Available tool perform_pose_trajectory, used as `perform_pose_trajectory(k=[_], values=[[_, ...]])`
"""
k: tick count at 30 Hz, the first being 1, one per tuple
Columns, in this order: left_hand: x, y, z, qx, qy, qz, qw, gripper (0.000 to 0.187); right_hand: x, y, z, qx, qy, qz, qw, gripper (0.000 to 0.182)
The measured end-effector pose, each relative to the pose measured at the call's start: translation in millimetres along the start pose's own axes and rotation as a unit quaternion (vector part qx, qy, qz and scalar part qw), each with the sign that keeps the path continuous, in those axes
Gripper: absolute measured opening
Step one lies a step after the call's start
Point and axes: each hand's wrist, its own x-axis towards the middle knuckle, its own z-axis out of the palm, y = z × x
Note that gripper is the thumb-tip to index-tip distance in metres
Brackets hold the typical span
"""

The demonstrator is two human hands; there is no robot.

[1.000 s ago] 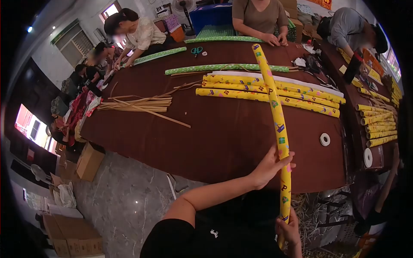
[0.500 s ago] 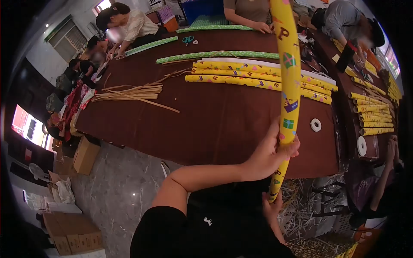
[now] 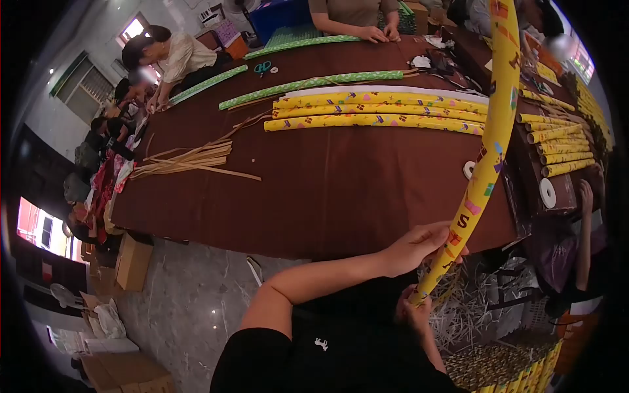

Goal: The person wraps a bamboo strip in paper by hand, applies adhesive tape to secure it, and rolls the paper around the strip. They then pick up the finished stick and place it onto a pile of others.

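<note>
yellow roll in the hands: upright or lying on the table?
Upright, tilted. The yellow roll rises off the table, the left hand gripping near its lower end, the right hand at the bottom tip.

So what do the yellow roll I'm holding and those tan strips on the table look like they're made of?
Yellow roll: seemingly printed wrapping paper wound into a tube; slight sheen, gift-box pattern. Tan strips: probably thin wood or bamboo slats, matte, straight and stiff-looking; too small to tell for certain.

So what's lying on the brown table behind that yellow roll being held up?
Behind the held roll, the table carries three yellow rolls, a green roll, thin strips and tape rings. The held roll covers a strip of table, hiding whatever lies there.
</note>
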Motion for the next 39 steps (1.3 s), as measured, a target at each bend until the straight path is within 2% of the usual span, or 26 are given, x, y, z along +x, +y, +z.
perform_pose_trajectory(k=[1,2,4,5,6,8,9,12,16,18,19,21,25,32,35,39], values=[[-1,7,0,0.015,0.016,0.001,1.0,0.045,2,-8,1,0.033,-0.067,0.037,0.996,0.029],[-4,16,-1,0.031,0.032,0.004,0.999,0.049,8,-13,-1,0.033,-0.062,0.033,0.997,0.029],[-11,23,-12,0.043,0.056,0.025,0.997,0.055,17,-21,-3,0.06,-0.213,0.066,0.973,0.026],[-13,21,-20,0.047,0.058,0.047,0.996,0.056,23,-21,-3,0.089,-0.252,0.069,0.961,0.029],[-18,23,-23,0.048,0.088,0.047,0.994,0.058,26,-24,-1,0.089,-0.246,0.066,0.963,0.029],[-27,25,-23,0.038,0.156,0.082,0.984,0.058,32,-29,2,0.181,-0.312,0.174,0.916,0.03],[-31,23,-26,0.054,0.173,0.112,0.977,0.056,33,-32,2,0.182,-0.308,0.172,0.918,0.03],[-49,21,-31,0.027,0.244,0.126,0.961,0.052,37,-38,5,0.192,-0.361,0.249,0.878,0.029],[-75,25,-41,0.042,0.246,0.112,0.962,0.051,39,-32,0,0.191,-0.39,0.28,0.856,0.028],[-83,22,-40,0.043,0.246,0.105,0.963,0.049,39,-24,-8,0.185,-0.42,0.32,0.829,0.027],[-84,20,-38,0.042,0.243,0.105,0.964,0.049,37,-24,-10,0.184,-0.418,0.319,0.831,0.027],[-84,17,-31,0.071,0.321,0.114,0.938,0.047,35,-26,-11,0.165,-0.41,0.338,0.831,0.028],[-91,13,-27,0.036,0.317,0.132,0.938,0.045,33,-26,-10,0.162,-0.41,0.341,0.83,0.029],[-95,21,-27,0.073,0.336,0.135,0.929,0.043,39,-18,2,0.154,-0.431,0.32,0.83,0.027],[-101,20,-31,0.064,0.331,0.165,0.927,0.039,42,-16,5,0.15,-0.436,0.323,0.827,0.026],[-107,17,-33,0.061,0.371,0.168,0.911,0.038,45,-16,7,0.131,-0.438,0.329,0.826,0.025]])
